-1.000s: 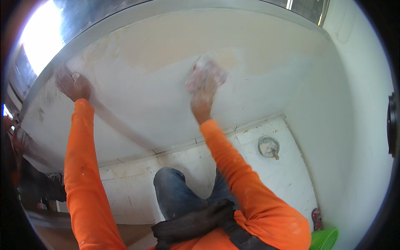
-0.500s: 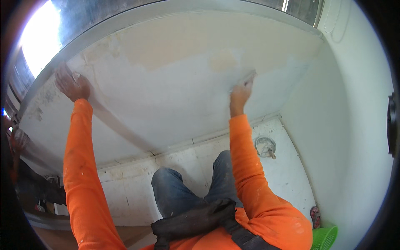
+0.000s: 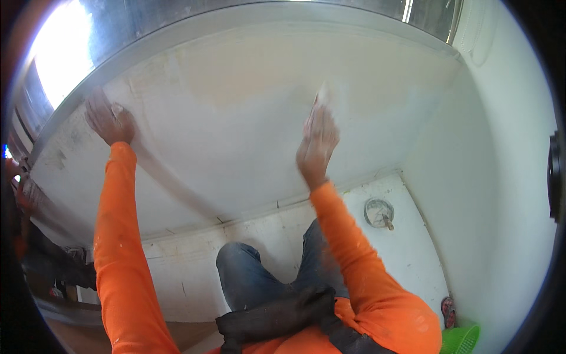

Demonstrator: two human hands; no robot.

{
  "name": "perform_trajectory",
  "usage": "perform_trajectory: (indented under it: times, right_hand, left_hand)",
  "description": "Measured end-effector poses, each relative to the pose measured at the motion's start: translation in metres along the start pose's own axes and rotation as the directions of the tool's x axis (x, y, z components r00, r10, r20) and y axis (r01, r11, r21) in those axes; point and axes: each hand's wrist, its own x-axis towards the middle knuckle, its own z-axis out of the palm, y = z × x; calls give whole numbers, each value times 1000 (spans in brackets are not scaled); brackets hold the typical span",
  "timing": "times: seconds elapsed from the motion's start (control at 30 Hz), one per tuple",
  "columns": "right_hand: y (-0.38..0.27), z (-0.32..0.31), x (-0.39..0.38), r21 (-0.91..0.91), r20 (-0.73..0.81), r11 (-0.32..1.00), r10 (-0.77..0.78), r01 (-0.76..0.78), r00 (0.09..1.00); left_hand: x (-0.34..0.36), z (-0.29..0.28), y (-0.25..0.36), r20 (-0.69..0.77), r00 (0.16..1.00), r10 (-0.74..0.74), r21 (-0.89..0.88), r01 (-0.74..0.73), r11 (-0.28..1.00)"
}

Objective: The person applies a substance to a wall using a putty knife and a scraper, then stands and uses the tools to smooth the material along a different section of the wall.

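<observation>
Up high, right hand (image 3: 317,144) pressing pale pad (image 3: 322,94) against wall (image 3: 236,118), left hand (image 3: 109,121) braced flat.

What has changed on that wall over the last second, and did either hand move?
The right hand, pressing a small pale pad to the wall, slid toward the person's right, then came partway back and a little higher. Nothing was picked up or let go. The left hand stayed flat on the wall near its upper left edge, and the round floor drain did not move.
</observation>
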Motion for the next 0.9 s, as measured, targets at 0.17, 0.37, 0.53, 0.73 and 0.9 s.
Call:
perform_trajectory:
  times: [0.17, 0.37, 0.53, 0.73, 0.9]
  right_hand:
    - [41, 60, -18, 119, 338, 982, -181, 149, 924]
    - [1, 5, -162, 377, 725, 850, -23, -368, 688]
    - [55, -20, -86, 48, 192, 799, 582, -600, 790]
    - [65, 25, 43, 302, -78, 879, 409, -370, 909]
    - [-108, 85, 48, 649, -13, 724, 315, -232, 949]
  left_hand:
    - [1, 12, 0, -71, 997, 43, -24, -45, 999]
    - [0, 1, -4, -55, 998, 20, -46, -22, 999]
    - [6, -6, 0, -44, 999, 13, -12, -13, 1000]
    - [8, 3, 10, -84, 996, 9, -47, -13, 999]
    - [14, -8, 7, -62, 998, 7, -32, -9, 999]
